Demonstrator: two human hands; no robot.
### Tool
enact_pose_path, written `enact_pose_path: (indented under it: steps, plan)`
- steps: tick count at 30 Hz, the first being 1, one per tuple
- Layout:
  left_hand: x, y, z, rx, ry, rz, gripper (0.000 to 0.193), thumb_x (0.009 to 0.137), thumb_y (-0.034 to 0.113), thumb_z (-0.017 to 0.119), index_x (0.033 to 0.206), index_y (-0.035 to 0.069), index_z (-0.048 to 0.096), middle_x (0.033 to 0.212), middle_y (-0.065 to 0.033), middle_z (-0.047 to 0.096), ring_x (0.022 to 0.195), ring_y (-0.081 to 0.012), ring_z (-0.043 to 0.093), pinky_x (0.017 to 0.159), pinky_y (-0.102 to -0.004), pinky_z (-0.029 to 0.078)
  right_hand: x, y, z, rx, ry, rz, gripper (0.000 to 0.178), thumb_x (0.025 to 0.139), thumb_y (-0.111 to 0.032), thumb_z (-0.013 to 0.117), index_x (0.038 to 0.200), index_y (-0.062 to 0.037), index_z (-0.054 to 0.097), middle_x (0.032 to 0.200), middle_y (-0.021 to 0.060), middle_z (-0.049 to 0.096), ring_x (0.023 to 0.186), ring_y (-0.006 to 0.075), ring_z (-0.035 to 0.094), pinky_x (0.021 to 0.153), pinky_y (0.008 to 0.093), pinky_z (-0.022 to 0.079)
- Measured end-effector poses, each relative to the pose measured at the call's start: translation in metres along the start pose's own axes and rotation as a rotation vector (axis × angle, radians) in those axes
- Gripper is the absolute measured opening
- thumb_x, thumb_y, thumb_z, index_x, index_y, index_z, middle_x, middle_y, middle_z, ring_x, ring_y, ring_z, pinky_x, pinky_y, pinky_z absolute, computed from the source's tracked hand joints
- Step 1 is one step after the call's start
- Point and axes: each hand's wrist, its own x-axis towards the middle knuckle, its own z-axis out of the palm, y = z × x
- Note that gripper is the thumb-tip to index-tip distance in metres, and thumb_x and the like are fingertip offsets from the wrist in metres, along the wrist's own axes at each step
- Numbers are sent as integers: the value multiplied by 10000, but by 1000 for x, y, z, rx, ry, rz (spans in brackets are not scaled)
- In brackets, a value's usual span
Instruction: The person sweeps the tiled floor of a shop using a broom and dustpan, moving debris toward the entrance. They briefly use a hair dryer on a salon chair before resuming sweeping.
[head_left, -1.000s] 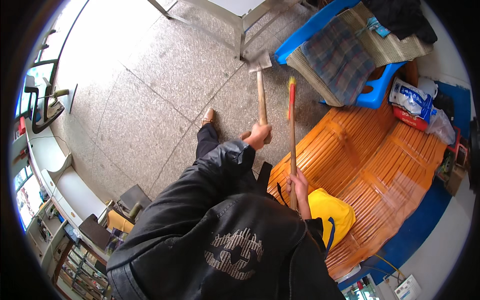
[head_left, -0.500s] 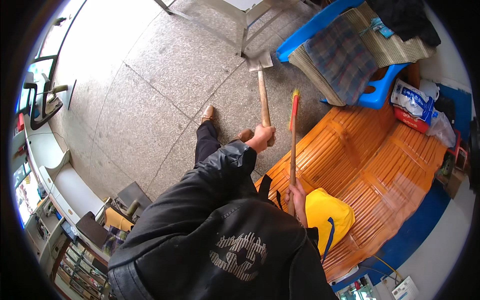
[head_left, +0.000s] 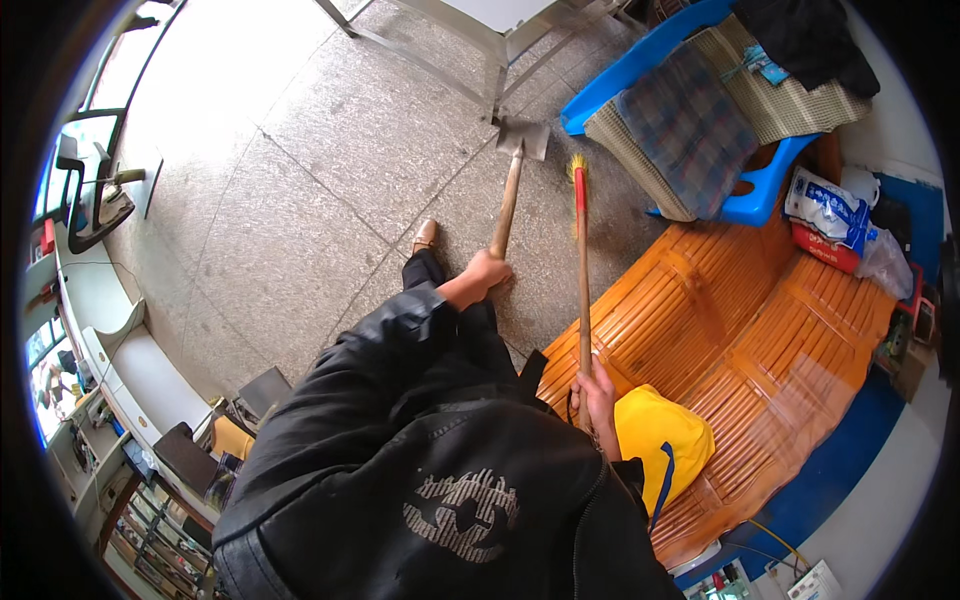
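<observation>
My left hand (head_left: 483,276) is closed round the wooden handle of a small shovel (head_left: 509,190). Its flat grey metal blade rests low at the floor by a table leg, pointing away from me. In my right hand (head_left: 596,396), a broom (head_left: 584,290) is gripped by its long wooden stick. The broom's red head with yellow bristles reaches forward, just right of the shovel blade and apart from it. What lies on the blade, if anything, is too small to tell.
An orange slatted bench (head_left: 690,300) stands close on my right, with a yellow cloth (head_left: 660,445) on it near my right wrist. Ahead right is a blue plastic chair (head_left: 765,195) with a checked cushion. A metal-legged table (head_left: 495,75) stands ahead on the speckled floor (head_left: 300,190).
My left hand has moved left, tilting the shovel handle the other way while its blade stays near the table leg. The broom head has swung forward and slightly left.
</observation>
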Motion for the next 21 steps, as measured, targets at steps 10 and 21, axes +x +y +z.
enact_pose_path:
  steps: [10,21]
  plan:
    - [-127,-28,-144,225,-171,-135,154,674,127,579,704,-21,551,521,-100,546,410,-177,530,361,-307,406,106,-71,85,-400,27,-91,629,765,-6,511,1335,-25,248,576,34,461,422,112,434,341,257,391]
    - [-169,-52,-266,315,-53,-224,188,670,133,582,758,-31,561,560,-84,559,440,-165,540,385,-298,423,159,-61,172,-1027,112,-3,635,725,-16,499,1323,-72,295,727,150,581,444,229,559,399,345,454]
